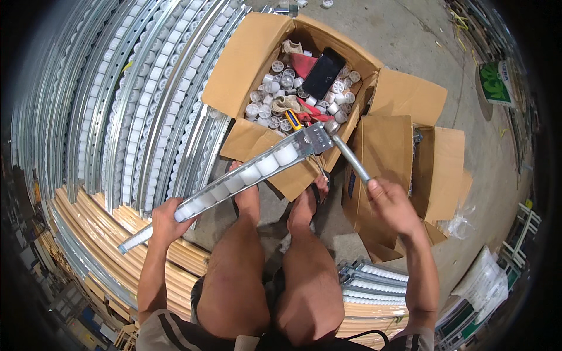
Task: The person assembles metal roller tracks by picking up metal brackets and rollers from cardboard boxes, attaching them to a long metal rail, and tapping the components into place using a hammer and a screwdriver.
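Note:
My left hand (165,221) is closed round the lower part of a metal roller track (250,174) lined with white plastic rollers. The track slants up to the right, its far end over the flap of an open cardboard box (249,58). In my right hand (391,202) is a hammer (353,159) with a metal handle, its head close beside the track's end bracket; whether they touch I cannot tell. Inside the box lie many loose white rollers (272,88), red-and-beige gloves (301,64) and a black phone (324,73). A yellow-handled tool (293,120) rests at the near edge.
Long roller tracks (146,88) are stacked at the left, above tan lengths (99,234). A second open carton (383,158) stands at the right. Shorter tracks (374,284) lie near my right knee. Farther right are a white sack (483,284) and a green-and-white bag (496,83).

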`<state>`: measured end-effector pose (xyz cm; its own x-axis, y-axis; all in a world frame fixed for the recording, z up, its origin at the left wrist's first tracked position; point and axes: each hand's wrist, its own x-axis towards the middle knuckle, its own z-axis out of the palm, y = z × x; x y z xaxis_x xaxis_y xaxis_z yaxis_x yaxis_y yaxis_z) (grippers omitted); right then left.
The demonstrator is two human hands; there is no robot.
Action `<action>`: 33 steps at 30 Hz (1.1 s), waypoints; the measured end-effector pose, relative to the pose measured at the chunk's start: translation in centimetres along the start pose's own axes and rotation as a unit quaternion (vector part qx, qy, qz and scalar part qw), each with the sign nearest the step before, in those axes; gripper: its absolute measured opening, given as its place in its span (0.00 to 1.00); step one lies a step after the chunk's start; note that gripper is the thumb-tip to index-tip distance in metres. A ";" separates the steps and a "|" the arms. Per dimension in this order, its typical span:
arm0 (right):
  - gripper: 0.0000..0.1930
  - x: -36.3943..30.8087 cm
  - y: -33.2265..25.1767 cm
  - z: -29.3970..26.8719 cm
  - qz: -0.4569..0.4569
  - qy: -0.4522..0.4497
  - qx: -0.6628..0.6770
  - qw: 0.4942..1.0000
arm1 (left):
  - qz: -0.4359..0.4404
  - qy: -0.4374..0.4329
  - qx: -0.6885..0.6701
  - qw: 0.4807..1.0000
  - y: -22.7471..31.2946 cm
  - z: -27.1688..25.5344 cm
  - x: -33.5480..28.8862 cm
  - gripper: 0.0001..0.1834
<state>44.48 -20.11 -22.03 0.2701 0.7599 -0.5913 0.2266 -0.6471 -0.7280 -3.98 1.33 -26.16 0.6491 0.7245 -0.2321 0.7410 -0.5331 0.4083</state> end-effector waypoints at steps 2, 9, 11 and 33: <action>0.26 0.1 -2.6 -1.6 0.193 0.010 0.147 0.970 | -0.007 0.003 0.001 1.000 -0.7 0.0 -0.6 0.27; 0.26 -0.1 -3.9 -1.3 0.089 0.031 0.110 0.989 | -0.026 0.001 0.001 1.000 -0.7 0.3 -0.1 0.26; 0.25 0.0 -4.3 -1.0 0.136 0.055 0.127 0.981 | -0.043 -0.008 0.000 0.999 -0.5 0.4 -0.1 0.26; 0.24 -0.7 -2.1 4.0 0.111 -0.031 0.112 0.987 | -0.006 -0.023 0.048 0.999 -1.9 -0.2 0.0 0.26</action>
<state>40.11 -19.02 -21.47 0.2306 0.6076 -0.7600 -0.0471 -0.7732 -0.6324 -5.41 2.42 -26.72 0.6454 0.7119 -0.2769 0.7606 -0.5655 0.3188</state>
